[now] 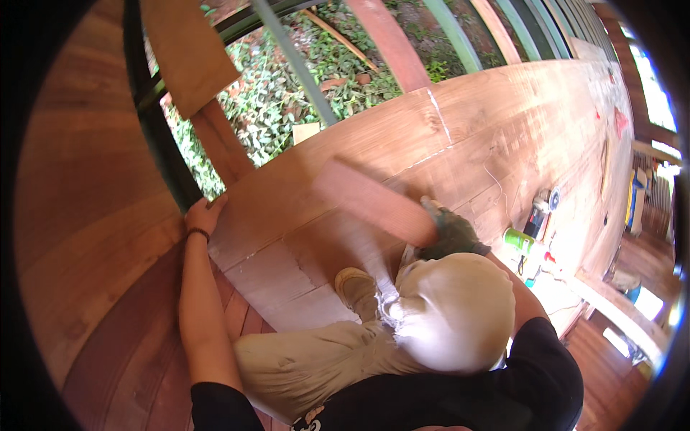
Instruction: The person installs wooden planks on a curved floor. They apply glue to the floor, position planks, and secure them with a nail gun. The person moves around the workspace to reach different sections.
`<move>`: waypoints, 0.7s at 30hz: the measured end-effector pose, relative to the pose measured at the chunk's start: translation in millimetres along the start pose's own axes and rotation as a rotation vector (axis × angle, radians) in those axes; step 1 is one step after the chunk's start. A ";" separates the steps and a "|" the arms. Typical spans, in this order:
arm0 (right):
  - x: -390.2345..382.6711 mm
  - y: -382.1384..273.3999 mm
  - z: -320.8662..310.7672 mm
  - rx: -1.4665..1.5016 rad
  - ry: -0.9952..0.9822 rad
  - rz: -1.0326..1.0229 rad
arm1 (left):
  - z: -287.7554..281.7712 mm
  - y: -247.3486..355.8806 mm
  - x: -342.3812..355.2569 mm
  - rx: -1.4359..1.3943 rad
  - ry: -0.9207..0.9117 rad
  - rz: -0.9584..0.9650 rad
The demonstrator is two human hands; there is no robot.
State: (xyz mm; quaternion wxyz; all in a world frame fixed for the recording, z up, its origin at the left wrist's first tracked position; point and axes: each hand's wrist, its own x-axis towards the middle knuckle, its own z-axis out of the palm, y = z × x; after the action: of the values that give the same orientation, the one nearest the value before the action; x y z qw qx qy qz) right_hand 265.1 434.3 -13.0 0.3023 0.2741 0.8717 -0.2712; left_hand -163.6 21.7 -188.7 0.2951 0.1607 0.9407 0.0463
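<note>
My right hand, in a dark glove, is closed on one end of a short reddish wooden board. The board is blurred by motion and points left above the floorboards. My bare left hand, with a dark band at the wrist, grips the near left corner of the outermost floorboard, beside a dark beam. Its fingers bend over the edge and are partly hidden. Below the board are my shoe and bent knee in light trousers.
Beyond the floor edge, bare joists cross over ground with green plants. A loose brown plank lies at upper left. To the right are an angle grinder, a green can and a thin cord.
</note>
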 end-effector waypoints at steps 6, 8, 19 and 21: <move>18.5 22.8 27.4 -0.002 0.109 -0.172 | 3.3 17.5 -9.1 0.086 0.439 0.201; 29.5 28.3 29.6 -0.046 0.121 -0.190 | -1.9 35.9 -7.0 0.080 0.411 0.227; 71.4 43.7 41.0 -0.016 0.333 -0.399 | 7.7 181.6 0.6 0.227 0.105 0.033; 77.7 40.0 45.5 -0.027 0.326 -0.400 | 7.1 187.5 -0.7 0.168 0.121 0.130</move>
State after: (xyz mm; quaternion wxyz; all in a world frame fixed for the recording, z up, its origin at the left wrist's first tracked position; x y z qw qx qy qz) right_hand 256.2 457.7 -108.3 0.1019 0.1324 0.9493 -0.2664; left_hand -107.4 198.5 -160.1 0.2197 0.2424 0.9450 -0.0038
